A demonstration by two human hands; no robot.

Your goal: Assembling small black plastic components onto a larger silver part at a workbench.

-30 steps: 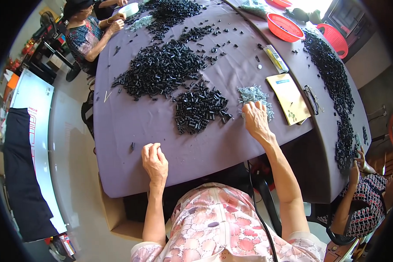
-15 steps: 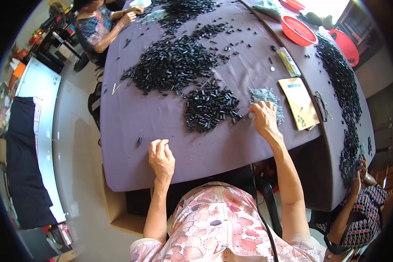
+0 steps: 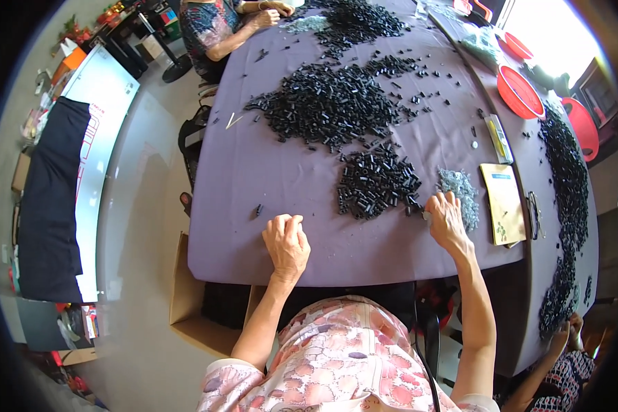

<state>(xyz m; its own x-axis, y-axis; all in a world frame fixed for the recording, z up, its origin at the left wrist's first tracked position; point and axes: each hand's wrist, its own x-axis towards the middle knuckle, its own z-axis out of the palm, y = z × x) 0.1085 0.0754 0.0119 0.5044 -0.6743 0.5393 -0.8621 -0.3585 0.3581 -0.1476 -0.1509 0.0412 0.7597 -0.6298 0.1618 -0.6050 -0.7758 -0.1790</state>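
My left hand (image 3: 286,245) is held over the near part of the purple cloth, its fingers curled in. Whatever they may hold is hidden. A single black piece (image 3: 258,210) lies just beyond it. My right hand (image 3: 449,221) is closed at the near left edge of a small heap of pale grey-blue pieces (image 3: 464,196), fingertips bent down. Something whitish shows by its thumb, too small to name. Left of this hand is a pile of short black tube-like parts (image 3: 378,184), with a larger black pile (image 3: 329,103) behind it.
A yellow booklet (image 3: 504,206), glasses (image 3: 535,214) and a yellow-and-white box (image 3: 499,139) lie to the right. Red baskets (image 3: 519,93) stand farther back. More black parts (image 3: 563,185) line the right-hand table. One person sits far left (image 3: 216,38), another near right (image 3: 553,384).
The view has swung left, so the table sits farther right in the picture. My right hand has drawn back slightly from the pale heap, uncovering more of it. My left hand stays curled.
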